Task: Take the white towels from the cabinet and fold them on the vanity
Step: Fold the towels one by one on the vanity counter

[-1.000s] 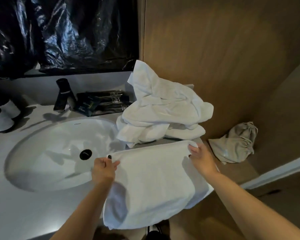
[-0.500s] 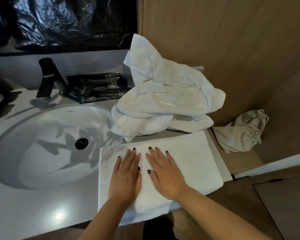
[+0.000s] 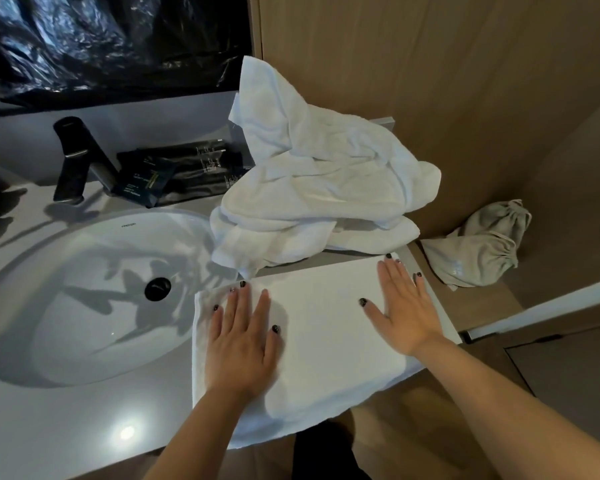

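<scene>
A white towel [image 3: 321, 327] lies flat and folded on the right end of the grey vanity [image 3: 66, 417], its near edge hanging over the front. My left hand [image 3: 241, 344] presses flat on the towel's left part, fingers straight. My right hand [image 3: 400, 306] lies flat on its right part, fingertips at the far right corner. Behind the towel sits a crumpled heap of white towels [image 3: 319, 188] against the wooden wall.
An oval white sink [image 3: 84, 299] with a black drain fills the vanity's left. A dark faucet [image 3: 71, 161] and black packets [image 3: 181, 174] stand at the back. A grey drawstring bag [image 3: 482, 244] lies on the lower ledge at the right. Black plastic covers the mirror.
A second ago both hands pinched the towel's top corners, holding it up. They laid it down, pressed together at its middle, and have now slid apart toward its left and right ends.
</scene>
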Demonstrator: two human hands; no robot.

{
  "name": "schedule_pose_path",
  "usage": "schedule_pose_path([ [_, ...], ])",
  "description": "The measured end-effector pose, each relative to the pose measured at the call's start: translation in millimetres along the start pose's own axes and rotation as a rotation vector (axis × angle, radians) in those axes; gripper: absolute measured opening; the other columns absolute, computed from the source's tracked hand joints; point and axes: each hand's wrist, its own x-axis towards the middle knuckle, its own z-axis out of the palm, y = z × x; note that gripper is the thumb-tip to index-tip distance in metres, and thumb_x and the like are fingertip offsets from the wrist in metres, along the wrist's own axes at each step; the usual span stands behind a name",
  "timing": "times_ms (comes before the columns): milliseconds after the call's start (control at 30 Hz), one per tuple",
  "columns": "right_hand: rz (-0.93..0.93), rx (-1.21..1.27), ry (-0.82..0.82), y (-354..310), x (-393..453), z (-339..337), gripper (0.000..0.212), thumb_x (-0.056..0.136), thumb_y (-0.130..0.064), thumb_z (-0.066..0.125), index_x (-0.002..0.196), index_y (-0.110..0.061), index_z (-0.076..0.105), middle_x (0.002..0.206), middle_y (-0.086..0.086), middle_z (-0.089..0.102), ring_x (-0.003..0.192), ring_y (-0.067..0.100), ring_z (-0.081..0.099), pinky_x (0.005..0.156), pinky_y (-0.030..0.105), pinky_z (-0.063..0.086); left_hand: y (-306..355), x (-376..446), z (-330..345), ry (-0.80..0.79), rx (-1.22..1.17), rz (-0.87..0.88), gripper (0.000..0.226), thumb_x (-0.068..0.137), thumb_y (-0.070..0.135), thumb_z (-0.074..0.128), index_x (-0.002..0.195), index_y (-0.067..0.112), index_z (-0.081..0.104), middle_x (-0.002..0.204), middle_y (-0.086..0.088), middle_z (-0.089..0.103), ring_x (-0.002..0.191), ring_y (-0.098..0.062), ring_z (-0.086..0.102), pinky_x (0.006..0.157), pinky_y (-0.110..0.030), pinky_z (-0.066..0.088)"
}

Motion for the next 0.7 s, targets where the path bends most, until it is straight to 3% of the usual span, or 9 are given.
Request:
schedule_pose_path([
  [233,0.01,0.019,0.011,4,0,3,0.088,0.084,-0.076,-0.004,0.153,-0.023,-0.02,0.161,-0.007,-0.024,0.144,0.006,-0.029,0.117,0.035,-0.016,9,1,-11,-0.046,-0.041,0.001,0.075,0.09,0.05,0.005,0.159,0.02,0.013,0.166,-0.009,-0.007,0.151,-0.024,-0.014,0.122,-0.044,-0.008],
  [400,0.042,0.024,-0.037,-9,-1,-9,0.08,0.094,-0.062,0.009,0.154,-0.016,-0.017,0.161,0.0,-0.023,0.146,0.014,-0.026,0.12,0.041,-0.013,41,-13,-6,-0.079,-0.061,0.167,0.069,0.096,0.042,0.011,0.156,0.008,0.022,0.163,-0.013,0.008,0.151,-0.031,0.002,0.123,-0.053,0.01],
  [533,-0.121,0.179,0.126,-60,-29,-7,0.061,0.103,-0.032,0.024,0.157,-0.015,0.003,0.163,0.0,-0.01,0.149,0.016,-0.016,0.12,0.038,-0.01,42,-15,7,-0.119,0.057,0.159,0.07,0.095,0.045,0.001,0.157,0.013,-0.002,0.163,-0.005,-0.009,0.15,-0.023,-0.016,0.123,-0.045,-0.007],
  [600,-0.22,0.131,0.078,-89,-46,9,0.059,0.102,-0.034,0.022,0.157,-0.018,0.007,0.162,-0.002,-0.006,0.151,0.016,-0.009,0.12,0.038,-0.008,39,-13,9,-0.12,0.075,0.17,0.069,0.094,0.046,-0.001,0.156,0.015,-0.007,0.163,-0.004,-0.013,0.15,-0.021,-0.02,0.123,-0.044,-0.01],
  [700,-0.187,-0.016,0.044,-101,-56,26,0.063,0.101,-0.044,0.016,0.157,-0.016,0.008,0.163,0.001,-0.002,0.151,0.019,-0.007,0.122,0.046,-0.001,36,-14,12,-0.107,0.074,0.181,0.068,0.096,0.046,0.0,0.156,0.016,-0.007,0.163,-0.003,-0.013,0.15,-0.02,-0.019,0.123,-0.042,-0.01],
])
